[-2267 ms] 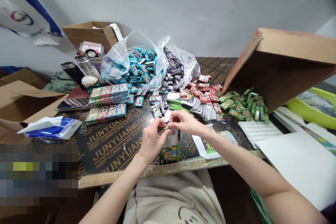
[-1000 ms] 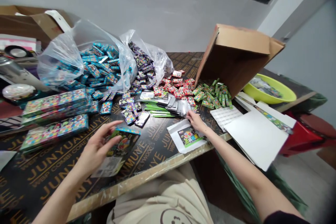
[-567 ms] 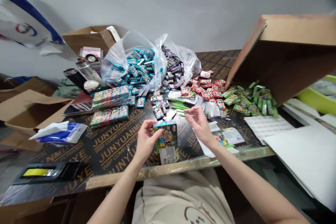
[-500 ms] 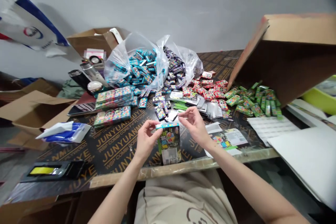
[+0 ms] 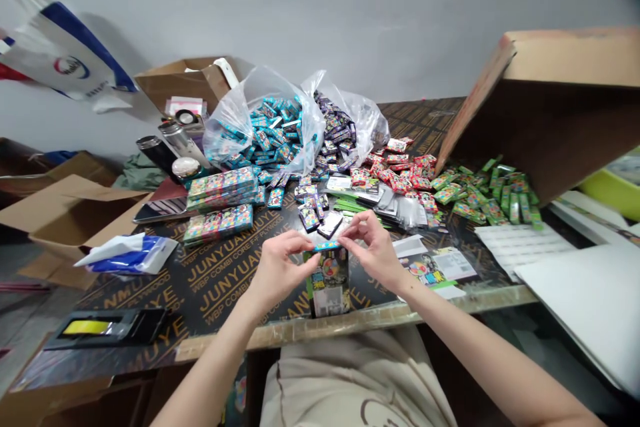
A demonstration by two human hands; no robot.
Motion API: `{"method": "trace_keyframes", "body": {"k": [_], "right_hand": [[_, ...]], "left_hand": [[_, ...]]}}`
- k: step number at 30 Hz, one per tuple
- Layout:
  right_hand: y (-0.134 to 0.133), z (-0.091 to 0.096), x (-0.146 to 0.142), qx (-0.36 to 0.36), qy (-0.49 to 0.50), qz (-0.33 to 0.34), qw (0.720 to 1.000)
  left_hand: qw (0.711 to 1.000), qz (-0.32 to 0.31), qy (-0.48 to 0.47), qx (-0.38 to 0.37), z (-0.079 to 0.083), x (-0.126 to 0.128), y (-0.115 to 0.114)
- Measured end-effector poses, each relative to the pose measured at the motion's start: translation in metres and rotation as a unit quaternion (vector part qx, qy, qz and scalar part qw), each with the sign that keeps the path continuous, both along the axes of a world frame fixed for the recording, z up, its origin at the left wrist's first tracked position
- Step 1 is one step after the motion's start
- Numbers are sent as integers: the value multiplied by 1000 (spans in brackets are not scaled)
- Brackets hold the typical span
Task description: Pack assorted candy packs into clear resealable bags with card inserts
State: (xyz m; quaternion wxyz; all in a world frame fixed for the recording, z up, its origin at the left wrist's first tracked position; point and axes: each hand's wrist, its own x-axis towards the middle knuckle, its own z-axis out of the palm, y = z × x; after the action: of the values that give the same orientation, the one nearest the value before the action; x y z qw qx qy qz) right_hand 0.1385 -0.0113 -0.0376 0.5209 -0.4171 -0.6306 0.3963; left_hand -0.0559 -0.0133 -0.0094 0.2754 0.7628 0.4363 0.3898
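A dark printed box (image 5: pixel 330 290) with colourful artwork and a blue top edge stands upright near the table's front edge. At its upper left corner, the thumb and fingers of my left hand (image 5: pixel 285 267) are closed on the top. My right hand (image 5: pixel 373 250) pinches the upper right corner with thumb and index finger. Just beyond the box lie a white-faced small pack (image 5: pixel 330 223) and several dark purple packs (image 5: pixel 309 215). To the right of my right hand is a flat printed card sheet (image 5: pixel 430 267).
Clear bags hold blue packs (image 5: pixel 275 130) and purple packs (image 5: pixel 337 120). Red packs (image 5: pixel 400 173) and green packs (image 5: pixel 515 197) lie at right, under a tilted carton (image 5: pixel 565 57). Wrapped bundles (image 5: pixel 220 223), flasks (image 5: pixel 155 153) and a tape dispenser (image 5: pixel 107 328) are at left.
My right hand has come in to the box's upper right corner, where its fingertips now touch. My left hand stays at the left corner. The view has shifted slightly.
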Motion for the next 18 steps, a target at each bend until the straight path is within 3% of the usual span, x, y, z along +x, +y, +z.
{"method": "trace_keyframes", "body": {"k": [2,5,10,13,15,18], "right_hand": [[-3,-4,1,44,-23,-16,999],[-10,-17,4,123,-54,-43,990],[-20,-33,12,201,-123,-20,972],[-17,-22,15,123,-93,-18,988],[-8,-5,16,68,-50,-43,996],[10,27,16,52,-33,-68,996]], "left_hand": [[998,-10,38,49,0,-1,-1],[993,-13,99,64,-4,-1,0],[982,-42,151,102,-10,1,-1],[983,-38,138,116,-15,3,-3],[983,-29,135,124,-17,4,-4],[987,-10,106,123,-19,8,-7]]}}
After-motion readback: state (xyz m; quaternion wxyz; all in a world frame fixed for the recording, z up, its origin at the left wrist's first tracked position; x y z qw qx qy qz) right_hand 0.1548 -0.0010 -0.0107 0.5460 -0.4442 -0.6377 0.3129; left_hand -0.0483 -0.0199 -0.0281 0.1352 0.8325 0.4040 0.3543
